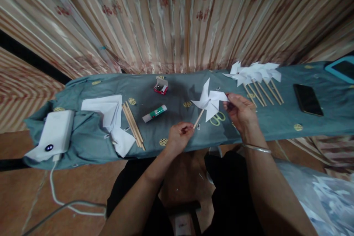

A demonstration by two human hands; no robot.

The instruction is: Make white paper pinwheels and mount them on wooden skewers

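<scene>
Head view: holds a white paper pinwheel (pixel 212 109) above the grey-green tablecloth (pixel 177 116), between the two hands, with its blades turned up toward the camera. Grips the lower end of its wooden stick (pixel 198 118) in the left hand (pixel 180 137), with thumb and fingers closed around it. Pinches the tip of the nearest blade in the right hand (pixel 243 112), with thumb and fingertips closed on the paper. Shows a small round pin head at the pinwheel's centre. Wears a silver bangle (pixel 257 149) on the right wrist.

Has scissors with yellow-green handles (pixel 218 118) just below the pinwheel, partly hidden by it. Shows a row of overlapping paper pinwheels (pixel 256 73) beyond the right hand, with their sticks angled back toward the person, and a black smartphone (pixel 308 99) to the right of these. To the left of the held pinwheel, has a glue stick (pixel 155 113) lying on its side and, beyond it, a small open red-and-white box (pixel 160 87) with dark contents too small to tell. Farther left, shows a bundle of bare wooden dowels (pixel 133 125) beside white paper sheets (pixel 110 112), then a white power bank (pixel 57 131) with a cable plugged in.
</scene>
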